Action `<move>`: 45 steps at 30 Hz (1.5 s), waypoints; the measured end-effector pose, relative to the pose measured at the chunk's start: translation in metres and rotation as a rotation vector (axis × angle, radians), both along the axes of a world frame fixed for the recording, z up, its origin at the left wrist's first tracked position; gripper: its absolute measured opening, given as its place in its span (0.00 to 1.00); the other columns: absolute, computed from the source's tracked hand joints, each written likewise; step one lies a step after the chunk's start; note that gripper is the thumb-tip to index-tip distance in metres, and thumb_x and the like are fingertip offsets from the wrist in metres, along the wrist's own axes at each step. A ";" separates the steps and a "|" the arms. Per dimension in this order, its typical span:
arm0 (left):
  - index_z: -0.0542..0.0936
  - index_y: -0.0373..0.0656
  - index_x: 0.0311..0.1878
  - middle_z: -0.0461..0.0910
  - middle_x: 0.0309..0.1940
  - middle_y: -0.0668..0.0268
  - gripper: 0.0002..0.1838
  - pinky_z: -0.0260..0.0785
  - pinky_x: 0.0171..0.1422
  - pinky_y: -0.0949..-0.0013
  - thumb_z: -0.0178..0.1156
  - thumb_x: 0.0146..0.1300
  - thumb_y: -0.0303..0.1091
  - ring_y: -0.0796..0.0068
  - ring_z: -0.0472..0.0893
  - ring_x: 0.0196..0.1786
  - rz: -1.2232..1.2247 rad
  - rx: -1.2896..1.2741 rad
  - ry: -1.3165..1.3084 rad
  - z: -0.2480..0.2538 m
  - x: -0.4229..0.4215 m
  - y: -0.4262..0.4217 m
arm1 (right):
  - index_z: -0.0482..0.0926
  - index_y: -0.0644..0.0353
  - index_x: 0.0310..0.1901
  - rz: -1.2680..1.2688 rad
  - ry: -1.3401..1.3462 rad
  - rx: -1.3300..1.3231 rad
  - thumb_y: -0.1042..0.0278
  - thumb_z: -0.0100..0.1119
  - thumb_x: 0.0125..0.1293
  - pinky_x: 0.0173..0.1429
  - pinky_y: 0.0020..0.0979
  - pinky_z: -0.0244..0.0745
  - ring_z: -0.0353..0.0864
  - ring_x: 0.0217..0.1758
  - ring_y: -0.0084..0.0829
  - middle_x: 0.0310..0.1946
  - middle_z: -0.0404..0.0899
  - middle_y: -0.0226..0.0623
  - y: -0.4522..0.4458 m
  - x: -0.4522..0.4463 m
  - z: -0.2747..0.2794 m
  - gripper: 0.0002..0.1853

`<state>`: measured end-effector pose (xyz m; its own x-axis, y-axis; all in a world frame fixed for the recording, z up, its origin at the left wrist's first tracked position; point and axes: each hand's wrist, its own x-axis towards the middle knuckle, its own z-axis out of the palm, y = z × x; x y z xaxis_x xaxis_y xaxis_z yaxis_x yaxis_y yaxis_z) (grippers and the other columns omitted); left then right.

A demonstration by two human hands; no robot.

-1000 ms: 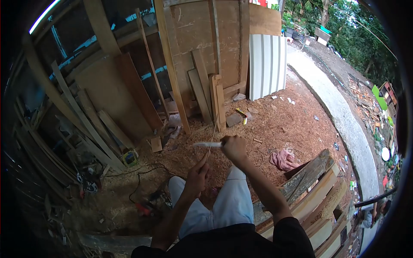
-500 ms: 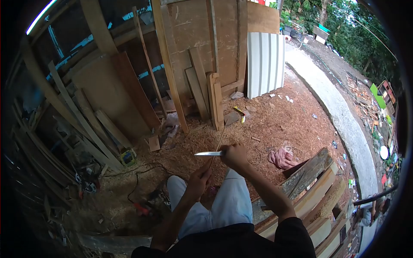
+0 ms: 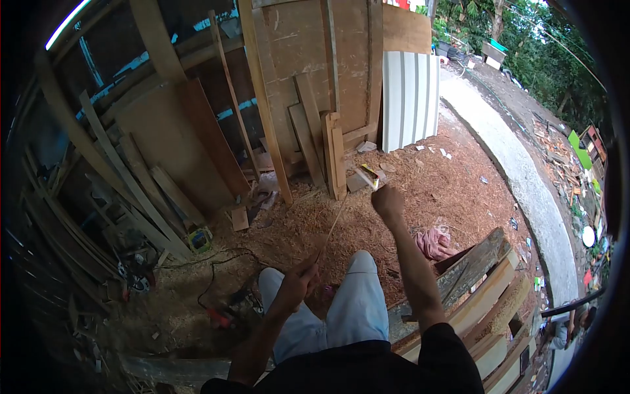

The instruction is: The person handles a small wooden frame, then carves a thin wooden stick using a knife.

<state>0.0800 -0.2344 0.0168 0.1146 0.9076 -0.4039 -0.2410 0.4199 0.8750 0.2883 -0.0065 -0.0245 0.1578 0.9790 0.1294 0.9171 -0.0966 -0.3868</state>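
Note:
My left hand (image 3: 298,287) is closed around the lower end of a thin wooden stick (image 3: 335,226), above my left knee. The stick slants up and away from me. Farther out and to the right, my right hand (image 3: 388,202) is closed on a knife, gripping the handle so that it is hidden. The bright knife blade (image 3: 372,181) points up and left, apart from the stick. Behind the blade, a small yellow-and-black item on the ground is partly covered.
Wood shavings cover the ground (image 3: 453,177). Boards (image 3: 308,141) lean on the wall ahead. Stacked timber (image 3: 482,289) lies to my right, near a pink cloth (image 3: 434,243). A power tool (image 3: 136,279) and a cable (image 3: 211,276) are on the left.
My right hand has moved up and to the right with the knife, away from the stick. The blade has turned from level to slanting upward. My left hand has stayed nearly in place.

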 end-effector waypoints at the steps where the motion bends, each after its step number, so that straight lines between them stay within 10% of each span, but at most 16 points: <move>1: 0.62 0.51 0.67 0.61 0.21 0.78 0.22 0.48 0.19 0.85 0.42 0.70 0.29 0.90 0.54 0.18 0.001 -0.002 0.005 -0.001 -0.005 -0.002 | 0.82 0.60 0.27 0.001 0.005 -0.002 0.61 0.54 0.54 0.36 0.46 0.76 0.80 0.28 0.49 0.24 0.78 0.54 -0.002 0.000 -0.001 0.12; 7: 0.62 0.51 0.65 0.56 0.19 0.77 0.20 0.44 0.17 0.84 0.42 0.70 0.33 0.89 0.51 0.16 0.116 -0.012 -0.295 -0.003 -0.005 0.011 | 0.83 0.49 0.28 0.547 -0.072 0.107 0.63 0.53 0.53 0.29 0.42 0.75 0.79 0.22 0.42 0.20 0.79 0.40 -0.077 -0.036 0.004 0.08; 13: 0.66 0.50 0.35 0.55 0.19 0.78 0.07 0.41 0.16 0.82 0.42 0.70 0.37 0.90 0.51 0.16 0.070 -0.072 -0.406 -0.008 -0.002 0.014 | 0.83 0.47 0.28 0.569 -0.025 0.077 0.62 0.56 0.52 0.30 0.36 0.74 0.80 0.22 0.38 0.19 0.79 0.36 -0.109 -0.063 0.030 0.06; 16: 0.70 0.51 0.50 0.54 0.19 0.79 0.09 0.41 0.16 0.83 0.42 0.70 0.36 0.90 0.50 0.16 0.089 0.010 -0.461 -0.004 -0.005 0.018 | 0.83 0.47 0.27 0.563 -0.076 0.055 0.62 0.55 0.52 0.29 0.37 0.74 0.79 0.21 0.38 0.19 0.79 0.38 -0.101 -0.068 0.031 0.06; 21: 0.50 0.56 0.71 0.53 0.19 0.79 0.28 0.42 0.17 0.84 0.43 0.69 0.34 0.89 0.49 0.16 0.056 -0.019 -0.362 0.006 -0.003 0.007 | 0.83 0.49 0.24 0.360 -0.113 0.145 0.63 0.54 0.52 0.26 0.39 0.75 0.79 0.20 0.40 0.17 0.78 0.40 -0.055 -0.054 0.030 0.07; 45: 0.57 0.53 0.69 0.54 0.20 0.77 0.24 0.45 0.17 0.82 0.40 0.70 0.32 0.88 0.49 0.18 0.073 -0.039 -0.255 -0.008 0.003 0.022 | 0.80 0.60 0.25 0.381 -0.171 0.016 0.63 0.50 0.55 0.30 0.43 0.76 0.81 0.27 0.45 0.22 0.79 0.48 -0.020 -0.048 -0.001 0.12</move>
<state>0.0832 -0.2128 0.0087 0.1516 0.9016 -0.4051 -0.4824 0.4252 0.7658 0.2403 -0.0268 -0.0258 -0.2407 0.9608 0.1375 0.9371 0.2670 -0.2250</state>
